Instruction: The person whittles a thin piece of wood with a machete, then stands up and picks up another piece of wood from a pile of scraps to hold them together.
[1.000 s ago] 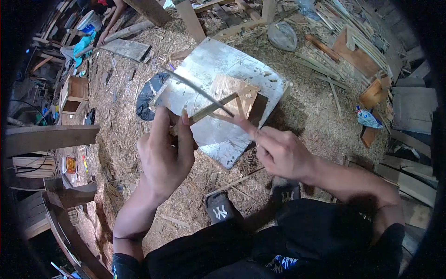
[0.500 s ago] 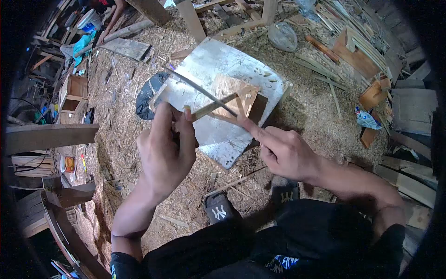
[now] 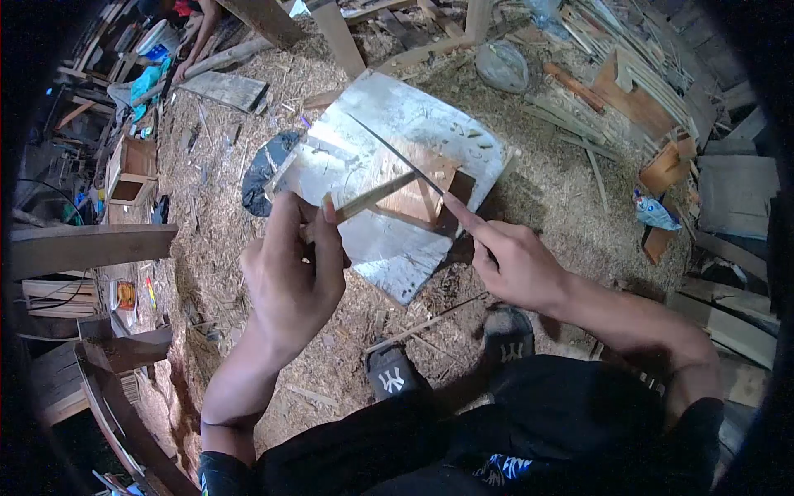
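Stick (image 3: 376, 197) pinched between thumb and fingers of left hand (image 3: 294, 264), over metal sheet (image 3: 430, 107); blade (image 3: 395, 155) gripped in right hand (image 3: 513, 264) (forefinger stretched along it), crossing stick's tip.

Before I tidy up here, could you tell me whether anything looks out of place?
Nothing looks broken, but shavings and wood offcuts lie strewn all around the metal sheet, and a crumpled blue wrapper lies beside the planks at right.
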### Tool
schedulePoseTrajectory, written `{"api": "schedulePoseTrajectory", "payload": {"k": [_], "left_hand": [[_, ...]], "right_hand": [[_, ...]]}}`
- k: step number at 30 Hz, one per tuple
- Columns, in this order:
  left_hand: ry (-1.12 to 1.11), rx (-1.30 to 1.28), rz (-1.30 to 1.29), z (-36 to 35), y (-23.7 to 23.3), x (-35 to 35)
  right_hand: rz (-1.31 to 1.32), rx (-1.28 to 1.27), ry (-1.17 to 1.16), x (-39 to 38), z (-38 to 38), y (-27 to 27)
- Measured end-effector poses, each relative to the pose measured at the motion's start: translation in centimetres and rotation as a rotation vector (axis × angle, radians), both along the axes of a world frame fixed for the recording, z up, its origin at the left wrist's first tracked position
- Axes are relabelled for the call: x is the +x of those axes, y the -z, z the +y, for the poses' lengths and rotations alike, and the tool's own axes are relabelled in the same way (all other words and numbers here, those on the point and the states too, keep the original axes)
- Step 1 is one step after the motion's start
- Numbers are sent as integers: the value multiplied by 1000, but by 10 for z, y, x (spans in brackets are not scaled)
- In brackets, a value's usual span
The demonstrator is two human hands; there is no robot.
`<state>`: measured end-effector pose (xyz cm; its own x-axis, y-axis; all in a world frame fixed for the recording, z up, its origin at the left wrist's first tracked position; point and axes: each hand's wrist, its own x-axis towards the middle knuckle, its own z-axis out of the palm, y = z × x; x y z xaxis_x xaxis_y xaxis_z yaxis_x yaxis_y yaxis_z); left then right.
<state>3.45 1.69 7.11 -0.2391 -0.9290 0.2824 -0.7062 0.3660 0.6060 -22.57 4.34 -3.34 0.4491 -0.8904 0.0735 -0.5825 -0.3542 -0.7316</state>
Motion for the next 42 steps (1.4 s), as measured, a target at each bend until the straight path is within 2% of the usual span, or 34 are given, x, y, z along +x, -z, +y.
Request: {"api": "schedulePoseTrajectory", "payload": {"k": [1, 4, 8, 10, 13, 17, 20, 21, 22, 24, 25, 26, 28, 29, 30, 32, 33, 36, 37, 40, 41, 42], "left_hand": [[-20, 14, -1, 1, -1, -2], [-51, 28, 31, 3, 2, 2], [93, -85, -93, 6, 0, 3], [142, -92, -110, 10, 2, 5], [169, -113, -146, 11, 4, 6], [232, -188, -180, 13, 7, 10], [260, -221, -180, 10, 2, 3], [280, -238, -180, 10, 2, 2], [296, -247, -177, 12, 4, 2], [295, -261, -164, 12, 8, 1], [308, -261, -166, 12, 10, 2], [321, -264, -171, 13, 10, 3], [325, -269, -178, 16, 9, 2], [327, -263, -180, 16, 9, 2], [329, -263, -181, 14, 9, 2], [360, -303, -175, 13, 11, 3], [354, -298, -173, 15, 12, 3], [351, -312, -204, 17, 9, 4], [365, -289, -209, 20, 10, 6], [369, -248, -221, 21, 12, 6], [360, -253, -239, 20, 11, 6], [347, -254, -256, 21, 11, 5]], "right_hand": [[-76, 30, -30, 1, 7, -6], [-52, 25, -16, 0, 7, -3], [-23, 87, 33, -4, 4, -6], [-86, 8, 29, 7, 8, -7], [-190, -214, -113, 21, 6, -26], [-109, -109, 16, 12, -4, 8], [-29, -34, 30, 0, 1, 4], [-138, -44, -14, 3, 6, -8], [-133, -27, -20, 7, 12, -13], [-174, -175, -128, 9, 15, -21], [-145, -40, -95, 8, 15, -18], [-148, -46, -90, 6, 12, -11], [-105, 44, 64, 0, 2, 0], [-30, 61, 42, -5, 5, 1], [-31, 61, 43, -4, 7, -1], [-236, -53, -73, 3, 17, -9], [-190, 19, -117, 6, 21, -23], [-196, -29, -103, 5, 15, -11], [-159, -52, -24, 5, 9, -5], [-112, -15, -4, 2, 9, -6], [-183, -158, -81, 4, 11, -4], [-184, -147, -85, 7, 15, -6]]}}
